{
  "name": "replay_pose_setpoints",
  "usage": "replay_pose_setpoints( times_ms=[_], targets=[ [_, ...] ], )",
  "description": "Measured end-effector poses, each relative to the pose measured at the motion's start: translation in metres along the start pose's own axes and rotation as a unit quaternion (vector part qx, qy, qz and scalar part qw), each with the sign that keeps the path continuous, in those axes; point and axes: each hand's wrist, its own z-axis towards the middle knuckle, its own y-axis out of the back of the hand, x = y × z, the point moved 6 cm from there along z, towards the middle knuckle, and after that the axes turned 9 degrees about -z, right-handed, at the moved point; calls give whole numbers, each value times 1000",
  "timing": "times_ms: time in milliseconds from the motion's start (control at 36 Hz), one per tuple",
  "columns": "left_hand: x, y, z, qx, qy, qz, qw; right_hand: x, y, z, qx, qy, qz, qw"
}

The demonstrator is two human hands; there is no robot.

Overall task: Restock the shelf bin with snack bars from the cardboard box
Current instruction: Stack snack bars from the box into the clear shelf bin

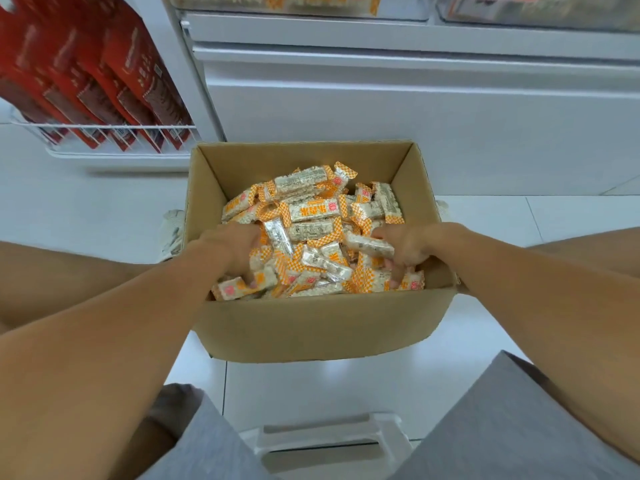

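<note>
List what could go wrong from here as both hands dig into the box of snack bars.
1. The right hand grips one bar while its fingers are buried among loose snack bars; lifting a heaped handful may well spill some onto the floor.
2. The left hand curls into slippery-looking wrappers near the cardboard box wall; bars could slide out of its grasp.
3. The shelf bin sits well above the box, so a long carry raises the chance of drops.

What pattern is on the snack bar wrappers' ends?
Orange-and-white checks on the clear-wrapped snack bars, seen in the head view.
</note>
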Motion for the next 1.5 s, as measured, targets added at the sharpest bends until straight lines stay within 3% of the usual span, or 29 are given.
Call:
replay_pose_setpoints(
  times_ms=[111, 167, 278, 389, 528, 639, 722, 806, 861, 944, 1000, 1083, 1139, 1194, 1278, 1333, 1389, 1500],
  targets=[
    [-19, 35, 5, -48, -58, -134, 988, 5, 15, -1, -17, 19, 13, 1000],
    [-29, 46, 4, -52, -74, -196, 976, 4, 23, -2, -34, 33, 79, 996],
    [-28, 27, 8, -3, -46, -139, 989, 0, 25, 2, -44, 52, 293, 954],
    [-12, -8, 1, 35, 6, -98, 995, 1, 19, 9, -27, 44, 483, 874],
    [-18, -25, -2, -15, -21, -87, 996, 14, 10, 7, -37, 29, 541, 839],
    [-20, -13, 3, -94, -21, -157, 983, 16, 3, 13, -51, 18, 587, 808],
    [-20, 3, 5, -142, -21, -332, 932, 13, 4, 23, -68, 23, 605, 793],
    [-29, 24, 1, -187, -4, -431, 883, 17, 9, 20, -81, 13, 614, 785],
    [-36, 27, -1, -167, 27, -506, 845, 22, 14, 12, -80, 17, 639, 765],
    [-53, 14, -2, -47, 61, -697, 713, 34, 19, 4, -35, 59, 735, 675],
    [-65, 11, -3, -3, 56, -751, 658, 44, 24, -1, -26, 92, 765, 637],
    [-92, 14, -4, 81, 3, -798, 597, 60, 32, -3, -44, 103, 754, 647],
    [-105, 21, -5, 108, -34, -804, 584, 67, 40, -6, -88, 98, 731, 670],
    [-109, 26, -8, 109, -53, -797, 591, 70, 51, -10, -147, 86, 685, 708],
    [-108, 32, -11, 86, -76, -785, 608, 73, 68, -24, -228, 60, 543, 806],
    [-104, 38, -9, 58, -84, -782, 615, 72, 82, -35, -285, 44, 443, 849],
    [-103, 50, -13, 31, -98, -770, 630, 74, 93, -42, -309, 58, 384, 868],
    [-106, 83, -29, 1, -120, -755, 645, 80, 115, -61, -276, 86, 398, 870]
  ],
)
